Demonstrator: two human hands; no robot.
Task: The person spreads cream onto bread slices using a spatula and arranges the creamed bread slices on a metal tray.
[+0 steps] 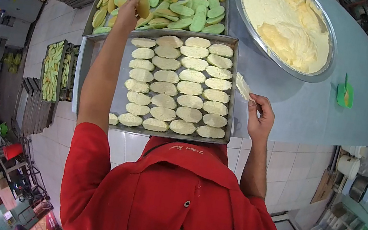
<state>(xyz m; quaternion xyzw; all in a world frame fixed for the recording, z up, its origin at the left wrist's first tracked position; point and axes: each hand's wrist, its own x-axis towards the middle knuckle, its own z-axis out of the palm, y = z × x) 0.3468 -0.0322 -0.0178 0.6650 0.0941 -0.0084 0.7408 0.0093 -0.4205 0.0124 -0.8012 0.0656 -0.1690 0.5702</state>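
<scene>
My left hand (pixel 129 14) is closed on an oval sponge cake (pixel 142 6), brown side showing, over the back tray (pixel 89 26) of loose green and brown oval cakes. In front of me, a metal tray (pixel 109 36) holds rows of ovals (pixel 167 64) covered in pale cream. My left forearm crosses this tray's left side and hides part of it. Beyond the tray's right edge, my right hand (pixel 260 115) grips a spreader (pixel 243 86) by its lower end. Pale cream coats the blade, which points up and left.
A large metal bowl (pixel 332 57) of pale yellow cream stands at the back right of the table (pixel 293 104). Farther right sits a small green container (pixel 344 94). On the floor at left are more cake trays (pixel 52 71) and stacked trays (pixel 39 108).
</scene>
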